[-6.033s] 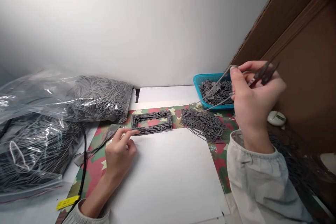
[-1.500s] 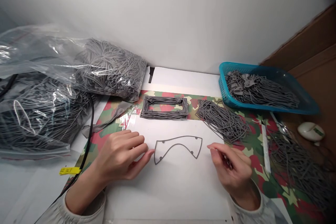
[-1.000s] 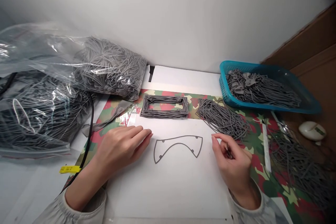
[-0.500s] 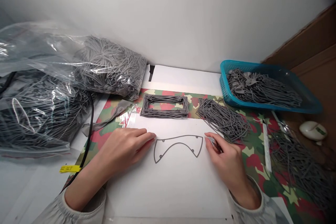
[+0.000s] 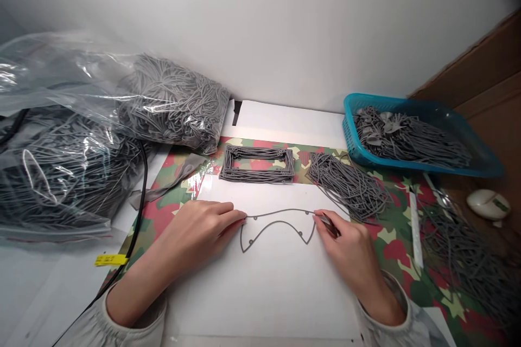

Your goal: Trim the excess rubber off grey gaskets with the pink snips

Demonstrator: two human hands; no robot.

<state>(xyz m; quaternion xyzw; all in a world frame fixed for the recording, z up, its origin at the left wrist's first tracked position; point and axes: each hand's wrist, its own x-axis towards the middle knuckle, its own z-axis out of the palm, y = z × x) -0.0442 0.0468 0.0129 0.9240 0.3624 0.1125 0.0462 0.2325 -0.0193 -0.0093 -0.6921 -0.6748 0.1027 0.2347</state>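
Note:
A thin grey gasket (image 5: pixel 280 211), arched along its lower side and with small round tabs, lies on the white sheet (image 5: pixel 260 293) between my hands. At its upper left corner, the fingertips of my left hand (image 5: pixel 205 227) are closed and pressed together on it. My right hand (image 5: pixel 348 246) is closed around a dark slim tool (image 5: pixel 330 224) that looks like tweezers, mostly covered by the fingers. Its thumb and index tips also meet the gasket's upper right corner. Behind the gasket, a stack of similar grey gaskets (image 5: pixel 256 178) forms a rectangular frame.
Loose grey gaskets (image 5: pixel 350 187) lie right of the stack, with another pile (image 5: pixel 468 260) farther right. A blue basket (image 5: pixel 407 168) holds more. Clear bags (image 5: pixel 175 103) of grey strands and a black cable (image 5: pixel 140 195) are left. A white mouse (image 5: pixel 487 204) sits far right.
My right fingertips have moved slightly left onto the gasket's corner, and more of the dark tool shows. My left fingertips now overlap the opposite corner. The gasket keeps its shape.

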